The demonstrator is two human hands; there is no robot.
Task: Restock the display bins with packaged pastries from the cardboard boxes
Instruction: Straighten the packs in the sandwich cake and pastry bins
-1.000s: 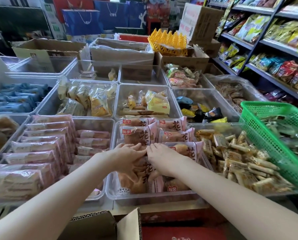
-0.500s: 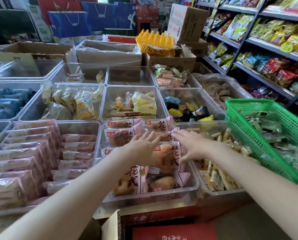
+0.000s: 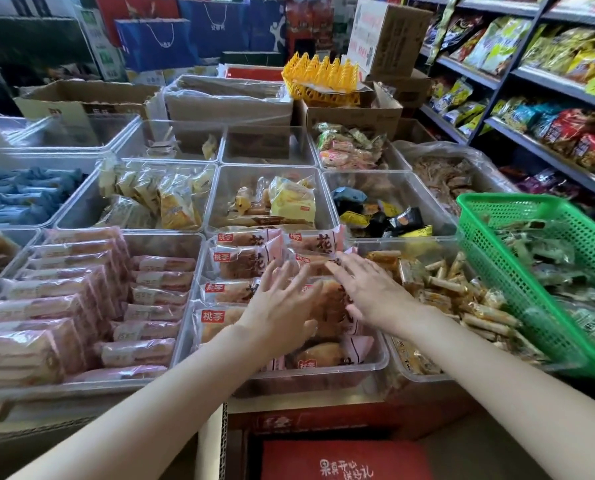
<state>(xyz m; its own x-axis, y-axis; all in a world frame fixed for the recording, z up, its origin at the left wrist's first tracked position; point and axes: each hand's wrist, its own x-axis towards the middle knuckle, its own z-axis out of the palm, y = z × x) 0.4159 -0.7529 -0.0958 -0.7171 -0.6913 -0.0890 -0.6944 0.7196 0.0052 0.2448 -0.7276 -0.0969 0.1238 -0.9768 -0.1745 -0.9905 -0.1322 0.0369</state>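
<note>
We've got the pink-edged clear packets of brown pastry (image 3: 244, 261) piled in the clear plastic bin (image 3: 379, 362) front and centre. Our left hand (image 3: 282, 306) lies flat over the pile, fingers straight and spread, gripping nothing. Our right hand (image 3: 372, 292) is the same, palm down on the packets near the bin's right side. Just left sits a clear bin of pale pink wrapped cakes (image 3: 53, 299). On the right, a green plastic mesh basket (image 3: 517, 271) tilts over a bin of small golden wrapped sticks (image 3: 462, 292).
</note>
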